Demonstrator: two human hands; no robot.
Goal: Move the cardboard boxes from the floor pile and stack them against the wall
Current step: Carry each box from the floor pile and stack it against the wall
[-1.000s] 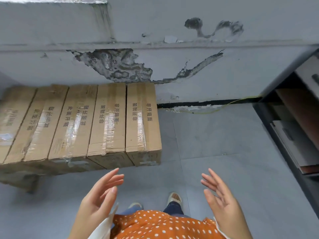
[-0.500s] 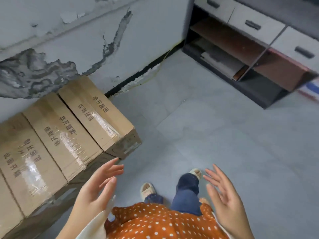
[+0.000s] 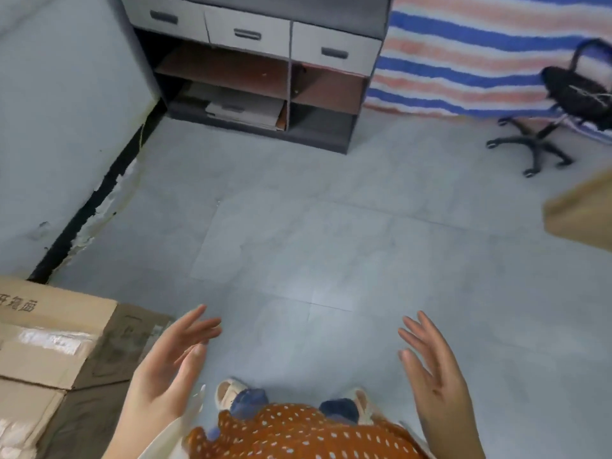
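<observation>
The end of the row of stacked cardboard boxes (image 3: 49,346) shows at the lower left, beside the grey wall (image 3: 66,111); tape and printed characters mark the top box. A corner of another brown cardboard box (image 3: 583,213) enters at the right edge. My left hand (image 3: 172,362) hovers with straight fingers just right of the stacked boxes, touching nothing. Over the bare floor, my right hand (image 3: 433,366) is held out empty, palm facing inward.
A grey cabinet (image 3: 265,74) with three drawers and open shelves stands against the far wall. A black swivel chair (image 3: 563,111) sits at the right in front of a striped tarp (image 3: 480,51). Grey tiled floor (image 3: 314,243) stretches ahead; my feet are below.
My view has swung right, away from the wall stack toward the cabinet and chair. The stacked boxes slid to the lower left. Both hands stay empty and spread in front of me.
</observation>
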